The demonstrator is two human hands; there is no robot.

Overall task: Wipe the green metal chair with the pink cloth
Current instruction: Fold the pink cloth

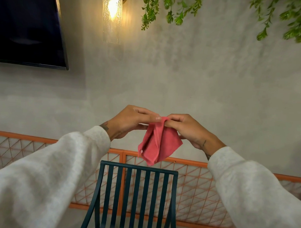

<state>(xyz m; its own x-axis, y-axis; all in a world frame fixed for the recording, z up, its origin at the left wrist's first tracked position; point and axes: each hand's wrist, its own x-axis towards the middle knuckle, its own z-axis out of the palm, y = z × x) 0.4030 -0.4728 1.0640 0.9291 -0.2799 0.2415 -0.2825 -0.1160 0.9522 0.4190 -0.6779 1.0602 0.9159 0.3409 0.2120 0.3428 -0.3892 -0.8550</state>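
Observation:
The pink cloth [158, 142] hangs folded in the air above the chair's backrest. My left hand [128, 122] pinches its top edge from the left, and my right hand [190, 128] pinches the same top edge from the right. The two hands almost touch at the cloth's upper corner. Below them stands the dark green metal chair [137, 191], its slatted backrest upright; the cloth's lowest tip ends just above the top rail. The chair's seat is out of view.
An orange mesh fence [203, 188] runs along the grey wall behind the chair. A dark screen [27, 27] hangs at upper left, a lit glass wall lamp [111, 15] beside it, and green plants [169, 11] dangle from above.

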